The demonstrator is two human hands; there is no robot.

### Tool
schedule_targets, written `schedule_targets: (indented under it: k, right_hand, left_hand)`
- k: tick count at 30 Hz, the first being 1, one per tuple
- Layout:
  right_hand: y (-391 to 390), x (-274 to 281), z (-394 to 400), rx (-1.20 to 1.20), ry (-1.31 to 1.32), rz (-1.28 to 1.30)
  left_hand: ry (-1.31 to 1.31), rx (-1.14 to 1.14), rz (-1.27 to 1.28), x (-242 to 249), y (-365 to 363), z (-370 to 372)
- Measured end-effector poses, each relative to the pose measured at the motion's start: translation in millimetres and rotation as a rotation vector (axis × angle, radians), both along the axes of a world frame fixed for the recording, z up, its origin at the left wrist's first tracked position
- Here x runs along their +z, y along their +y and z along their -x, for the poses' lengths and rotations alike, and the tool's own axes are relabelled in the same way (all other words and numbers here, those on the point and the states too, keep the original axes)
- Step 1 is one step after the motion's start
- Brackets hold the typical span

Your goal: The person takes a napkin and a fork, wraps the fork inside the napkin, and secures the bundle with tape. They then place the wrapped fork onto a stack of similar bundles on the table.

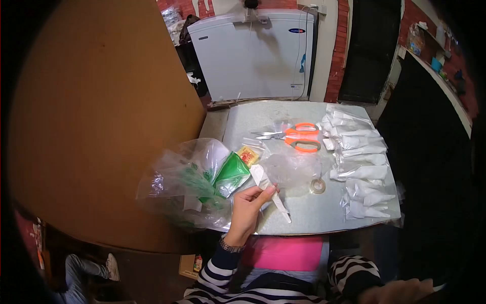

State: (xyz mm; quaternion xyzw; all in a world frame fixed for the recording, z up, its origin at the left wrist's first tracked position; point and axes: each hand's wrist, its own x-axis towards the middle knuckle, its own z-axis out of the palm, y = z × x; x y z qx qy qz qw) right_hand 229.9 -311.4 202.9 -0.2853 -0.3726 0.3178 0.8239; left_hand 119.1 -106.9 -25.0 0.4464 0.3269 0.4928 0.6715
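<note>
A slim white folded piece (260,176) is pinched in the left hand (245,209) over the near part of the desk (249,114).
The left thumb and fingers press together on it; the right hand (397,292), blurred at near right, has fingers whose state cannot be told. Left lies a clear plastic bag (163,178); farther off, orange-handled scissors (288,136); right, a tape roll (313,187), then white packets (360,151).
</note>
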Motion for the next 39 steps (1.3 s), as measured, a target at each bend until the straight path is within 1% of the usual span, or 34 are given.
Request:
schedule_targets:
  k: [1, 3, 4, 7, 11, 20, 26, 29, 39]
  right_hand:
    - [-4, 4, 2, -0.009, 0.098, 0.155]
    - [5, -9, -1, 0.138, 0.031, -0.088]
    - [11, -16, -5, 0.157, -0.012, -0.157]
    - [19, -29, -8, 0.126, -0.124, -0.263]
    - [22, -36, -10, 0.103, -0.186, -0.333]
    - [21, -40, -13, 0.079, -0.224, -0.407]
    - [22, -41, -20, 0.015, -0.271, -0.476]
    - [20, -42, -23, 0.002, -0.289, -0.522]
    - [8, -35, -50, -0.102, -0.377, -0.658]
  left_hand:
    - [0.000, -0.001, -0.010, 0, 0, 1]
    - [0.003, -0.009, -0.013, -1, 0, 1]
    - [-0.017, -0.003, -0.017, -1, -1, 0]
    - [-0.021, -0.008, 0.008, -2, -1, 1]
    - [0.009, 0.005, -0.019, 1, -1, 1]
    - [0.023, 0.014, -0.037, 2, -2, 0]
    - [0.016, 0.032, -0.030, 0, 0, 0]
    - [-0.046, 0.039, -0.033, 0, 0, -1]
    - [-0.071, 0.028, -0.065, -3, 2, 1]
